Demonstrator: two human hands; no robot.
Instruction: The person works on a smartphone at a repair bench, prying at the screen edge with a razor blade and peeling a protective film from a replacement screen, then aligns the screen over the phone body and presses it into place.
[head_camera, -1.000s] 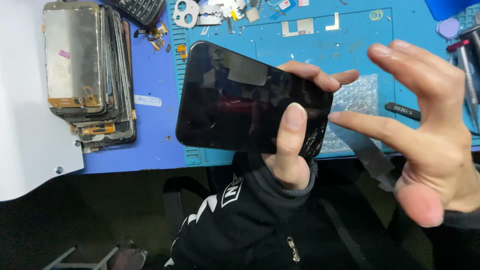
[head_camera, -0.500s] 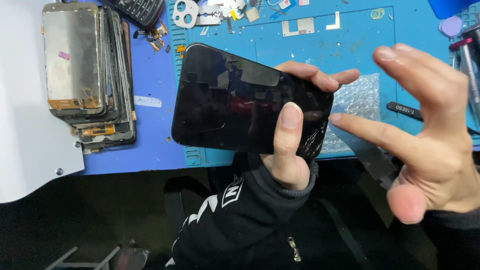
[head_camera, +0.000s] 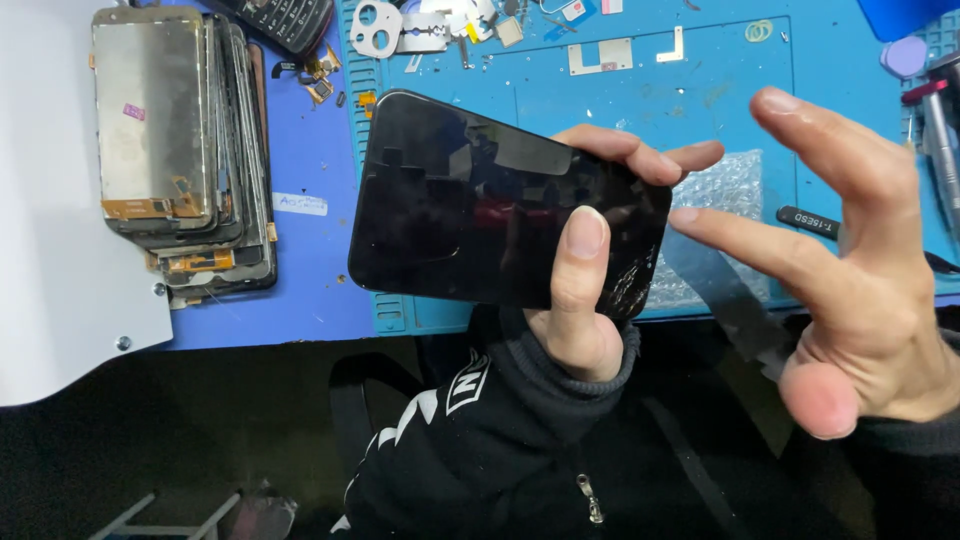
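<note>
My left hand (head_camera: 585, 300) grips a black smartphone (head_camera: 470, 200) with a dark glossy screen, held flat over the front edge of the blue work mat (head_camera: 700, 110). The thumb lies across the glass and the fingers wrap around the far edge. Fine cracks show at the phone's lower right corner, beside the thumb. My right hand (head_camera: 860, 280) hovers just right of the phone with fingers spread; its index fingertip points at the cracked corner, almost touching it. It holds nothing.
A stack of old phone screens (head_camera: 175, 140) lies at the left on the blue table. A keypad phone (head_camera: 285, 18), small metal parts (head_camera: 440, 25), bubble wrap (head_camera: 715, 215), a black tool (head_camera: 810, 222) and screwdrivers (head_camera: 935, 130) lie about. A white panel (head_camera: 50, 260) is at far left.
The phone has drifted slightly left in my left hand. My right hand has shifted a little, its index finger still reaching toward the phone's cracked corner.
</note>
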